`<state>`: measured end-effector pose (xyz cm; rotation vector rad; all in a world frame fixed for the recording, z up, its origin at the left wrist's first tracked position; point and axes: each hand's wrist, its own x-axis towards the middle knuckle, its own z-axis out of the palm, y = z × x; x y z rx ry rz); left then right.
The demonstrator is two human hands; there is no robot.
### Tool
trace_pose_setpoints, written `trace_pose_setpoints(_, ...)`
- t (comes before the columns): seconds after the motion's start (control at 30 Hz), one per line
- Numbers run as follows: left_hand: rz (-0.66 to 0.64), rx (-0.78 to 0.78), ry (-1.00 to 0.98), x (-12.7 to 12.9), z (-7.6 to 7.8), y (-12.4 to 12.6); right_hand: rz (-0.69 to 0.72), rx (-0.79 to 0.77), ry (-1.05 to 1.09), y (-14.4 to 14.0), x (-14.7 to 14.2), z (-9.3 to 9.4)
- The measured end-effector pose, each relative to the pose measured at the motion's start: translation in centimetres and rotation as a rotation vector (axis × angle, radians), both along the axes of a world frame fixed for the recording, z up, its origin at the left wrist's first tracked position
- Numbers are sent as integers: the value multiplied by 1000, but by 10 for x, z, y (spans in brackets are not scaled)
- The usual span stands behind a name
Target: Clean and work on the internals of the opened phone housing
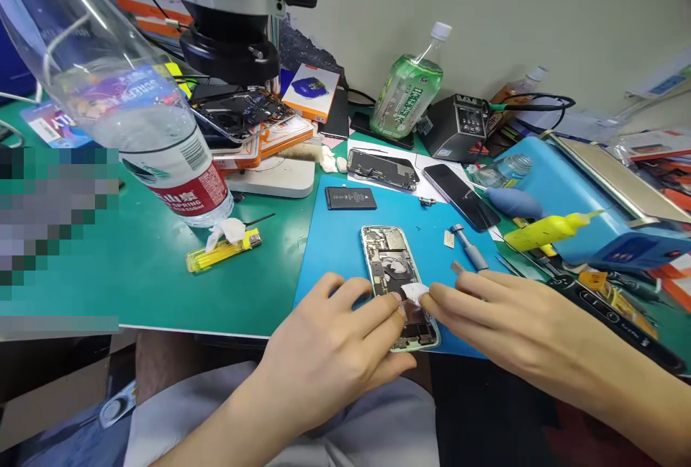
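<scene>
An opened phone (378, 255) lies on the blue mat, its inner boards and bare battery bay facing up. My left hand (345, 341) grips its lower left part; the fingers are bent over the frame and the thumb stretches along the bottom end. Between the fingertips of my right hand (502, 316) is a piece of white tissue (414, 293), held against the middle of the phone's inside. Above the phone a black battery (350, 198) lies on the mat. To the right are a grey-handled screwdriver (471, 247) and a small metal piece (449, 239).
A water bottle (173, 157) stands at left, beside a yellow lighter (224, 251). Behind the mat are a detached screen (382, 169), a dark phone (461, 197) and a green-labelled bottle (407, 93). A microscope (229, 42) overhangs. A yellow squeeze bottle (548, 232) and blue machine (566, 193) sit right.
</scene>
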<state>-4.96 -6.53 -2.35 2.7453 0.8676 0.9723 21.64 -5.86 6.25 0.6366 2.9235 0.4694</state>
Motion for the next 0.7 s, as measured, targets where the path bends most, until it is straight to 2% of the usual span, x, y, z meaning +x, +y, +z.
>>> trace_pose_setpoints(0.23, -6, -37, 2, 0, -1, 1, 65, -131, -13, 9, -7, 14)
trace_pose_setpoints(0.33, 0, -40, -10, 0, -1, 0, 81, -117, -75, 12, -10, 13)
trace_pose_setpoints(0.43, 4, -31, -14, 2, -1, 0, 41, -177, -82, 14, -9, 11)
trace_pose_setpoints(0.53, 4, -7, 1, 3, -1, 0, -119, -294, 70, 16, -1, 11)
trace_pose_setpoints(0.63, -39, 65, 64, -4, 1, -3, -404, -429, 527, 9, 13, 10)
trace_pose_setpoints(0.7, -41, 129, 116, -16, 4, -7, -624, -437, 861, 0, 21, 4)
